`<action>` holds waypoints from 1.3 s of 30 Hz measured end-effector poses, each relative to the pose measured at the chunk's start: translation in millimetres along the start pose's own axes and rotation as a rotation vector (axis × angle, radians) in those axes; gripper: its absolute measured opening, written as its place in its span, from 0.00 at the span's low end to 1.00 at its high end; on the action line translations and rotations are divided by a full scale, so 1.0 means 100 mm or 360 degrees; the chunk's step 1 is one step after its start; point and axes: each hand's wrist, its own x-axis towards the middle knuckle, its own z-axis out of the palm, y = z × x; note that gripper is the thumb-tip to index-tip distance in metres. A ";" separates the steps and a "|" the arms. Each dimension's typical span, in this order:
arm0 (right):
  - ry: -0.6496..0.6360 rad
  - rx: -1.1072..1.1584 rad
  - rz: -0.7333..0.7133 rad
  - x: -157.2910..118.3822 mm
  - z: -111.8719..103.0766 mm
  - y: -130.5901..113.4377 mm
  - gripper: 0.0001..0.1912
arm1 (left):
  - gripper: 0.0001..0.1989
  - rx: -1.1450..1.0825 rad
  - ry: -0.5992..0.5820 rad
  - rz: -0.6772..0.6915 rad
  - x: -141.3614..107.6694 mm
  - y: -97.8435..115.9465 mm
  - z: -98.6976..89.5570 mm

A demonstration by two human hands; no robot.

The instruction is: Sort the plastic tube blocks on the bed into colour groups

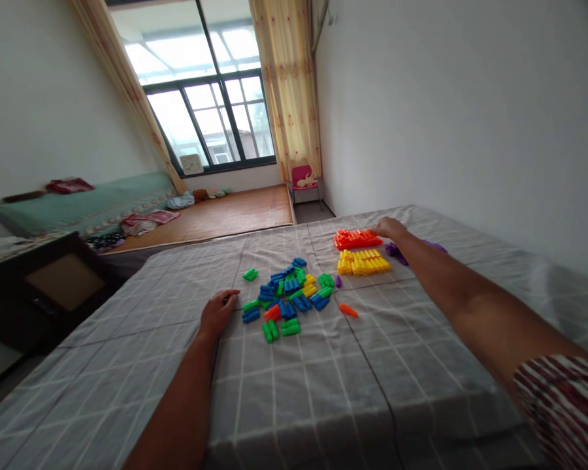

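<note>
My right hand (391, 228) reaches to the right end of a group of red-orange pieces (357, 239); its fingertips are too small to tell what they hold. Rows of yellow pieces (363, 262) lie just nearer to me, with purple pieces (396, 252) beside them, partly behind my right forearm. My left hand (219, 312) rests on the cloth left of a mixed pile of blue, green, yellow and orange pieces (291, 286), its fingers curled together. A single orange piece (349, 310) and a small purple one (338, 281) lie right of the pile.
Everything lies on a grey checked cloth (323, 385). A dark cabinet (53, 287) stands at the left. Beyond are a low bed (235, 209), a pink chair (304, 176) and a window with curtains. A white wall rises on the right.
</note>
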 end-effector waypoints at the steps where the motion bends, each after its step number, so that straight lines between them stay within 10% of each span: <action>1: -0.0017 -0.0045 0.0035 0.00 0.01 -0.03 0.23 | 0.20 0.0000 -0.0003 -0.0003 0.00 0.00 0.00; 7: 0.0031 -0.0136 -0.0147 -0.28 -0.17 -0.34 0.22 | 0.20 0.0023 -0.0029 -0.0020 -0.01 0.05 -0.03; 14: -0.1246 0.0382 -0.1577 -1.41 -0.26 -0.80 0.19 | 0.19 0.0030 -0.0033 -0.0034 -0.01 0.05 0.01; 21: -0.1479 0.0354 -0.1924 -1.80 -0.01 -0.90 0.15 | 0.19 0.0046 -0.0025 -0.0011 -0.02 0.09 -0.02; 27: -0.1142 0.0318 -0.1737 -1.43 0.00 -0.81 0.15 | 0.19 0.0068 -0.0041 -0.0052 -0.01 0.13 -0.05; 34: -0.0119 0.0292 -0.0370 -0.32 -0.27 -0.43 0.18 | 0.18 0.0037 -0.0033 -0.0018 -0.02 0.11 -0.03; 39: -0.0008 -0.0140 -0.0097 -0.08 -0.07 -0.42 0.16 | 0.17 0.0020 -0.0017 -0.0019 0.00 0.07 -0.01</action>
